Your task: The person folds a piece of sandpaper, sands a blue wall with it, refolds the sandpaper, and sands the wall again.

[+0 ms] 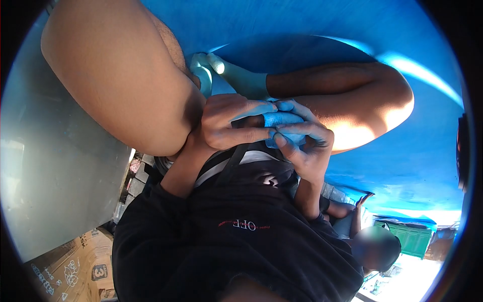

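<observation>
A pale, blue-tinted rounded lump [287, 121] is held between my two hands, above my lap. I cannot make out its exact kind. My left hand [226, 123] reaches in from the left, its thumb and finger stretched to the lump's near side. On the other side, my right hand [312, 138] curls its fingers around and over the lump, with the thumb below. The fingertips of both hands meet close together at the lump and look blue-tinted. Parts of the lump are hidden behind the fingers.
My bent legs and pale socks [244, 78] lie beyond my hands on a blue surface [251, 20]. A grey panel [55, 166] stands at left, with printed cardboard [85, 267] below. Another person [372, 246] sits at lower right, near a green slatted object [410, 239].
</observation>
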The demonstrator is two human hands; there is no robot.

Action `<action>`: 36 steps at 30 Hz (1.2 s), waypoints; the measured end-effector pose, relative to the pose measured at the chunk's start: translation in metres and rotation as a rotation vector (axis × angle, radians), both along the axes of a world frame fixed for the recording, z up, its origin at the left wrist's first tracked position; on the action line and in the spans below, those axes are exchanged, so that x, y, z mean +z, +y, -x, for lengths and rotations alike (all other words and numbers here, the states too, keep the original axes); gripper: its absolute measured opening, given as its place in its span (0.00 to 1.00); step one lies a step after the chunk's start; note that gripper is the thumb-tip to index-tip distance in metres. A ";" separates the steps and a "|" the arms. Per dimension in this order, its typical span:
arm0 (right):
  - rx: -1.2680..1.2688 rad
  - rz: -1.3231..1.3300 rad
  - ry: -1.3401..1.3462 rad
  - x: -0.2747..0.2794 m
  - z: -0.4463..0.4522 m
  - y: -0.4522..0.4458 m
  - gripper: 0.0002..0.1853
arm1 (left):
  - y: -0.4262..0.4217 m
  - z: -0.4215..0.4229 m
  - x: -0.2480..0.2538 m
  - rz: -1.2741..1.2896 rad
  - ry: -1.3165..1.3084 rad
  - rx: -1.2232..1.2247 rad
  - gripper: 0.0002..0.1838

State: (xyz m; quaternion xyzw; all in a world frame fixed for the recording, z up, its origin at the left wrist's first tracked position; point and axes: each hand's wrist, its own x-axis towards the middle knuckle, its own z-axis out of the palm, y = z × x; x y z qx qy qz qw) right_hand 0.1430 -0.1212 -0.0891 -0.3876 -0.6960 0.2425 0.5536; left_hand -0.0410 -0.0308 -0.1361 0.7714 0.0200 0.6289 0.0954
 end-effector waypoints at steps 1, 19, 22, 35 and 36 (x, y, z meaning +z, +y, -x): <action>0.000 0.000 0.000 0.000 -0.001 0.000 0.11 | 0.000 -0.001 0.000 0.002 0.001 0.009 0.11; -0.059 -0.075 -0.105 0.000 -0.002 0.001 0.12 | 0.002 -0.003 0.004 -0.042 -0.067 -0.021 0.10; -0.049 -0.086 -0.065 -0.002 -0.004 0.003 0.13 | 0.002 -0.002 0.002 -0.005 -0.024 -0.030 0.11; -0.020 -0.078 -0.120 0.000 -0.011 0.003 0.14 | 0.005 -0.006 -0.001 -0.030 -0.064 -0.017 0.11; -0.015 -0.070 -0.121 0.000 -0.012 0.003 0.14 | 0.003 -0.007 0.001 -0.025 -0.071 -0.013 0.11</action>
